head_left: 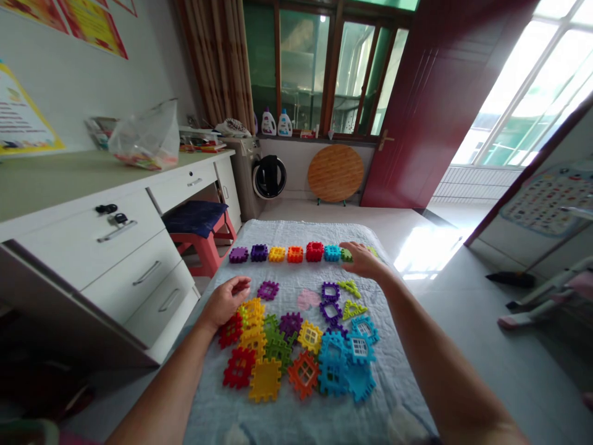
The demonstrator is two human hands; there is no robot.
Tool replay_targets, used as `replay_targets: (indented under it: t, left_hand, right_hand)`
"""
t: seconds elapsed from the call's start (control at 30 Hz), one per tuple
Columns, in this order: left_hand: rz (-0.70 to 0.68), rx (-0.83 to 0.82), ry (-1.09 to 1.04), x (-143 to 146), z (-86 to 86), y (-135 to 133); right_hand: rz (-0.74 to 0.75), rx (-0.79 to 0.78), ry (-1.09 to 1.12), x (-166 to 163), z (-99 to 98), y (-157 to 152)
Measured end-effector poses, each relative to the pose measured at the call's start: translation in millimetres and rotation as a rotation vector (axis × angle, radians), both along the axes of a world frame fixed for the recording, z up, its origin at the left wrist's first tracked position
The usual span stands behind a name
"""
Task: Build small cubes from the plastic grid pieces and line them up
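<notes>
Interlocking plastic building tiles lie on a cloth-covered table. Across its far side runs a row of small stacks: purple [239, 254], dark violet [259, 252], yellow [277, 254], orange [295, 254], red [314, 251], light blue [332, 253] and green [346, 254]. My right hand [364, 261] is at the green stack, thumb and fingers around it; part of the stack is hidden. Yellow-green pieces show behind that hand. My left hand [228, 303] hovers by loose red tiles [239, 367] and yellow tiles [265, 379], fingers loosely bent, nothing visible in them.
Nearer me lie loose blue tiles [333, 361], an orange tile [304, 374], green tiles [278, 349] and yellow-green triangles [354, 309]. A white desk [152, 266] and a red stool [208, 244] stand left. A round wooden tabletop [336, 173] leans at the far wall.
</notes>
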State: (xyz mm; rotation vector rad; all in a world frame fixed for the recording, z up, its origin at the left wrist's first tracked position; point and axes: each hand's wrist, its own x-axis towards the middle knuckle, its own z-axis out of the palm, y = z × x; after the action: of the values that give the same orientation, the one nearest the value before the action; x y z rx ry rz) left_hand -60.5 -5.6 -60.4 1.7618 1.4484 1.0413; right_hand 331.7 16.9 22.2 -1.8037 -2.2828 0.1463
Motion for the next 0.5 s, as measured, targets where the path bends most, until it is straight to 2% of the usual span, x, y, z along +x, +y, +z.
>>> replay_targets:
  t: [0.13, 0.23, 0.4, 0.5]
  left_hand:
    - [-0.006, 0.008, 0.019, 0.0, -0.9, -0.3]
    - [0.001, 0.009, 0.021, -0.2, -1.0, -0.2]
    - [0.024, 0.007, 0.004, -0.3, -0.5, -0.2]
    - [0.030, -0.002, -0.005, 0.0, -0.8, -0.1]
  right_hand:
    - [0.148, -0.147, 0.031, 5.1, -4.4, -49.3]
    - [0.158, -0.245, -0.023, 5.1, -8.6, -72.6]
    - [0.079, -0.294, -0.061, 1.8, -22.4, -83.9]
    - [0.047, -0.246, -0.013, -1.2, -33.5, -81.5]
